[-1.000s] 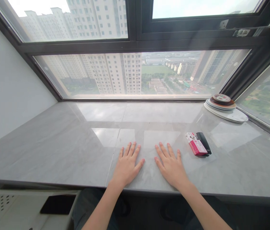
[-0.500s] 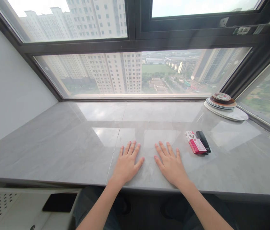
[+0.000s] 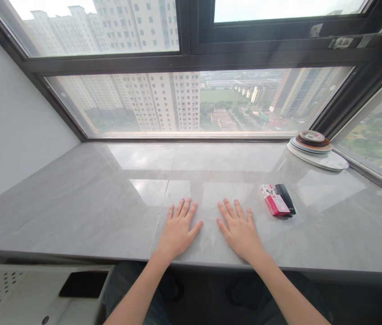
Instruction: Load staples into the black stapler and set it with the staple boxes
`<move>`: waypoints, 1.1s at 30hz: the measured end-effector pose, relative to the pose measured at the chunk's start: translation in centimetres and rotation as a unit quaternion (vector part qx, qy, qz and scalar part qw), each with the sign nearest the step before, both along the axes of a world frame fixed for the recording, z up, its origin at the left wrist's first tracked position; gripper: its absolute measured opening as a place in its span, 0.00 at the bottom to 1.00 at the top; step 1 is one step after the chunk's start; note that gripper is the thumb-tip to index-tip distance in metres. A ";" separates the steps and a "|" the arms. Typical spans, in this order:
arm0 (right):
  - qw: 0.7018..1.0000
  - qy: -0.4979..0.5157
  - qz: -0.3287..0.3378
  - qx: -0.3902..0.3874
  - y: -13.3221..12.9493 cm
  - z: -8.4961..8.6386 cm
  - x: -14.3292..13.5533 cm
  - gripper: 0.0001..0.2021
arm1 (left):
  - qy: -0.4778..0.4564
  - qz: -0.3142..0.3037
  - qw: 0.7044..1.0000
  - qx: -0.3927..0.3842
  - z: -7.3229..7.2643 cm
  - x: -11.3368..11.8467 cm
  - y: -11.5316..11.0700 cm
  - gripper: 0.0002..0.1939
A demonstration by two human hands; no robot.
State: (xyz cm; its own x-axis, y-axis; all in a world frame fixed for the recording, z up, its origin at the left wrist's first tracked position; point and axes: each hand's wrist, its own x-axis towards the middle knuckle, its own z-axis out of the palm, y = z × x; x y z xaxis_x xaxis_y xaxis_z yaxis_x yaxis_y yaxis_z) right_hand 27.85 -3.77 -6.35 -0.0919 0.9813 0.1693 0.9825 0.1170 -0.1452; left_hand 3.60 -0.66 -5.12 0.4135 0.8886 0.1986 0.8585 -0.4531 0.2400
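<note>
"While the left hand (image 3: pixel 176 235) and right hand (image 3: pixel 242 235) rest flat on the gray counter (image 3: pixel 76 203), how are the fingers?"

"Spread wide, holding nothing."

"And the pink-and-white box (image 3: pixel 275 201)?"

"Right of center in the frame, just rightward of the right hand's fingers, the nearer ones."

"Its long axis?"

"Slanted, white end upper left, pink end lower right, beside the black object (image 3: pixel 286 199)."
</note>
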 end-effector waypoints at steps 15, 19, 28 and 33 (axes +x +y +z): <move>1.000 -0.012 -0.003 0.004 0.1 -0.1 -0.1 0.30 | -0.013 0.003 1.000 -0.003 0.1 0.0 0.0 0.32; 1.000 -0.016 -0.014 0.005 0.1 -0.2 -0.5 0.30 | -0.014 0.004 1.000 -0.003 0.1 0.0 0.0 0.32; 1.000 -0.016 -0.013 0.001 -0.2 0.1 -0.6 0.32 | -0.016 0.006 1.000 -0.002 0.1 0.0 0.0 0.32; 1.000 -0.017 -0.013 -0.002 -0.2 0.1 -0.6 0.33 | -0.011 -0.001 1.000 0.000 0.2 -0.1 0.0 0.35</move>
